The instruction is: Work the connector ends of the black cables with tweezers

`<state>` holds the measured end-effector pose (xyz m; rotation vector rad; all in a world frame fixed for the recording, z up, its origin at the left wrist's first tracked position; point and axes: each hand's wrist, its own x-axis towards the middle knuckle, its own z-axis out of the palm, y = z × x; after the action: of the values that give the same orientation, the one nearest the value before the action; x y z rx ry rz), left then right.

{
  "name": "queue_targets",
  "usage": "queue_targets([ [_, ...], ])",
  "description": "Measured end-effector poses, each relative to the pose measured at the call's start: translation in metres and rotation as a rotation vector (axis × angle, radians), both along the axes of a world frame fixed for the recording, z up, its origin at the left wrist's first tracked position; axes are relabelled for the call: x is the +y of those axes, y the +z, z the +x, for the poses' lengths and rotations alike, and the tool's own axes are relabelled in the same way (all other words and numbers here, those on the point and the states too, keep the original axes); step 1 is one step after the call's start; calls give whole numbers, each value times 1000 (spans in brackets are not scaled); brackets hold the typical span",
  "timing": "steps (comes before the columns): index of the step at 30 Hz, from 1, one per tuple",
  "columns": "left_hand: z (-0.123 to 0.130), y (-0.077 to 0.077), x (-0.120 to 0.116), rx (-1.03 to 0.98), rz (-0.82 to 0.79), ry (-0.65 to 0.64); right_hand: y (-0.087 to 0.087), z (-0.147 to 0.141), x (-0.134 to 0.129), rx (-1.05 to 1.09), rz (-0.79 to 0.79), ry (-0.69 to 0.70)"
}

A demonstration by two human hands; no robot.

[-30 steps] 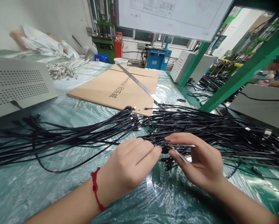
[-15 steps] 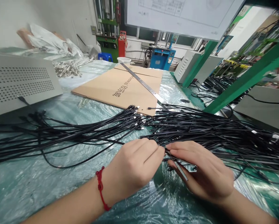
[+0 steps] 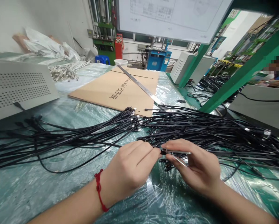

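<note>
A: What's changed?

B: Clock centred on the hands, twelve straight ahead. Right hand (image 3: pixel 201 166) rolled back since half a second ago; fingers then draped over the tool, now arched, index above, thumb below, gripping the slim silver two-armed metal tool (image 3: pixel 180 152). Its arms spread toward three o'clock

A: Left hand?

B: Left hand (image 3: pixel 137 165) curled, fingertips closed on a small black piece (image 3: pixel 163 152), probably a cable end. Piece sits between the two hands, tool at its three o'clock

A: Meaning?

B: Judgement only: grip eased rather than squeezed, handling of this piece unfinished

A: Containers?

B: One sure: round white plastic bucket (image 3: pixel 120 63), far off at eleven; contents hidden. Nearer at eleven, flat brown cardboard sheet (image 3: pixel 92 88), maybe a folded carton, long grey metal ruler (image 3: pixel 139 84) aslant on it. Uncontained: loose black cable bundle (image 3: pixel 95 129) at ten, larger black cable heap (image 3: pixel 200 126) at two
</note>
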<state>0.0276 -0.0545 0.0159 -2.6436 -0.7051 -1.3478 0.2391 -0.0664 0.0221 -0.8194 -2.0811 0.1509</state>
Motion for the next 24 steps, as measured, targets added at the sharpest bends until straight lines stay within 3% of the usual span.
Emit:
queue_targets([
  [3,1,2,0,-17,-10,21,-5,-1,5,167,-259,-118],
  [6,2,3,2,-2,-63,40,-5,-5,8,291,-488,-90],
  [15,0,1,4,-3,-91,76,-7,-3,5,206,-282,-144],
  [21,-1,1,7,16,-44,90,-6,-5,8,303,-404,-93],
  [24,-4,-1,15,125,-114,142,-2,1,15,394,-470,-65],
])
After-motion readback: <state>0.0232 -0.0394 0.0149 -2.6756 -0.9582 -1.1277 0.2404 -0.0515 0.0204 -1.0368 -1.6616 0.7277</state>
